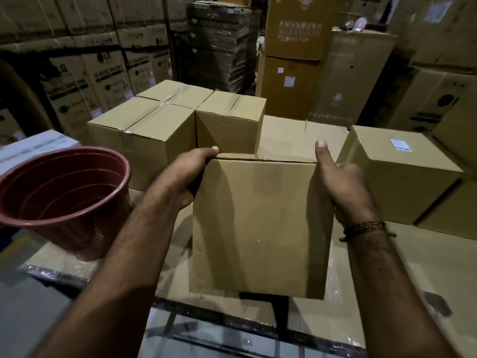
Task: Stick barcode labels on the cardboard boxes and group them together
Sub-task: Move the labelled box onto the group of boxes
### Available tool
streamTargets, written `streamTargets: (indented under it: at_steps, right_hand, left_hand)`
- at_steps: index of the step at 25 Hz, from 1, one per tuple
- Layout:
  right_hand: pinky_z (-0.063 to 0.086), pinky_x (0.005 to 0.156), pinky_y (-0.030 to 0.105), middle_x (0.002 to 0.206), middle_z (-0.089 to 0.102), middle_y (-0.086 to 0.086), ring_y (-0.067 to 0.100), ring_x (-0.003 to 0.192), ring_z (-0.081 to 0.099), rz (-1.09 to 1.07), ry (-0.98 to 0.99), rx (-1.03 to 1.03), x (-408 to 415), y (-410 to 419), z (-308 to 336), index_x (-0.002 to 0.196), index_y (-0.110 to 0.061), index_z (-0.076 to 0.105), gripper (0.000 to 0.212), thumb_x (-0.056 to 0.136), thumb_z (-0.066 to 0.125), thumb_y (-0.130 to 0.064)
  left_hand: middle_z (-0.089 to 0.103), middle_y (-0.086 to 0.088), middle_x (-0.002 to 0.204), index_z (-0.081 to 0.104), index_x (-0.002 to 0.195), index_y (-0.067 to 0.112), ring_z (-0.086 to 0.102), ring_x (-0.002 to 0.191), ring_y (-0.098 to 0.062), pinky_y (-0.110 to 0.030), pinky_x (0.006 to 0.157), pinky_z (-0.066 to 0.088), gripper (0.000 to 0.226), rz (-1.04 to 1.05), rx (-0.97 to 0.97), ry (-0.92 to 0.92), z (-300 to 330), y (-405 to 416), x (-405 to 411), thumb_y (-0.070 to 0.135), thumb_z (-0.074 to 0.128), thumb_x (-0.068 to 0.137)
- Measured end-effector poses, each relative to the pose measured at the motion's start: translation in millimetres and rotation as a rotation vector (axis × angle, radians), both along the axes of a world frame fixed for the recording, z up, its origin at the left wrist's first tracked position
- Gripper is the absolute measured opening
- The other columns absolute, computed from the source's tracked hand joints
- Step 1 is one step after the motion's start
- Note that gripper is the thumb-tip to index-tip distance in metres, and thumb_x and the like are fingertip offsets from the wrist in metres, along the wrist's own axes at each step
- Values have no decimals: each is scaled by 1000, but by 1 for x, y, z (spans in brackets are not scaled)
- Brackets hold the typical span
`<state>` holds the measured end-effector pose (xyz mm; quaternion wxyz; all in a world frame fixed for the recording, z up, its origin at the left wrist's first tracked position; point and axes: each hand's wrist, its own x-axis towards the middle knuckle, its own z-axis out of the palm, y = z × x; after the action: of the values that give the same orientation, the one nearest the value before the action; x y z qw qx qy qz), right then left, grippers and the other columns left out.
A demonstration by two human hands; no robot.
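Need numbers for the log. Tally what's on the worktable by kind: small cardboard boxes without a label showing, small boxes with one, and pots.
Boxes with no label showing: 4
Boxes with a white label: 1
Red plastic pots: 1
Total: 6

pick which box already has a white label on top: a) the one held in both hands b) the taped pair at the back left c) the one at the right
c: the box at the right shows a white label on its top, while the held box and the back left boxes show none.
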<state>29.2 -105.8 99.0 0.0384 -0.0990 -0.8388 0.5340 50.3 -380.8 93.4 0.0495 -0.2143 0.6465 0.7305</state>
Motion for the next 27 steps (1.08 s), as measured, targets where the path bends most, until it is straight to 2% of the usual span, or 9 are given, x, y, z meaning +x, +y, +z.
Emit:
streamTargets:
  at_steps: [2,5,9,12,15,18,20,23,27]
  right_hand:
    - [53,84,35,115,73,-2,22,110,66,23,52,-70,0,-2,-12,114,-14,73,67,95,58,-76]
    - [52,108,38,128,68,-16,16,128,61,93,76,-230,3,-10,-34,151,-22,60,64,98,69,-56]
    - [56,109,38,121,74,-21,2,115,69,173,126,-224,-2,-28,-64,139,-31,67,44,97,78,-36]
    - [58,108,40,117,77,-20,2,111,72,207,105,-216,-9,-42,-85,129,-34,68,37,94,81,-33]
    - [54,111,36,136,68,-23,2,127,64,302,82,-123,-14,-58,-103,143,-36,57,59,90,83,-42]
    - [35,124,34,165,28,-24,2,149,31,316,73,-22,-20,-76,-110,171,-35,16,95,97,74,-48]
    - [30,122,29,172,24,-17,8,156,29,299,71,-9,-28,-86,-111,172,-35,12,92,101,69,-48]
    - [32,114,25,175,25,-9,18,159,31,289,68,16,-39,-96,-113,172,-32,14,87,103,65,-46]
    - [35,118,32,175,28,-4,23,159,32,286,73,33,-60,-114,-115,172,-31,11,88,104,64,-47]
  left_hand:
    - [69,-4,87,73,111,10,64,72,-18,-27,56,45,23,46,-86,46,-6,-4,0,29,67,100]
    - [73,-5,110,65,130,10,67,95,-23,-34,68,49,40,54,-153,103,-20,-20,-3,14,74,92]
    - [71,0,121,53,144,13,67,109,-20,-36,86,54,54,80,-170,144,-42,-35,-10,4,71,94]
    - [67,-1,132,56,147,15,65,115,-19,-38,92,57,57,96,-230,168,-53,-49,-18,1,72,94]
    - [59,-2,143,68,138,24,58,123,-21,-45,107,55,49,78,-448,111,-60,-63,-33,3,72,94]
    - [55,-4,154,57,152,22,55,137,-27,-47,115,49,59,35,-669,116,-63,-68,-48,17,76,96]
    - [53,-5,158,48,158,19,52,142,-28,-45,117,46,63,-5,-814,125,-65,-72,-56,26,72,100]
    - [54,-5,157,52,155,20,54,140,-26,-47,113,49,59,-40,-998,150,-67,-78,-64,35,70,101]
    - [50,-4,157,57,149,26,48,140,-25,-48,111,48,57,-30,-1212,152,-52,-92,-76,41,74,97]
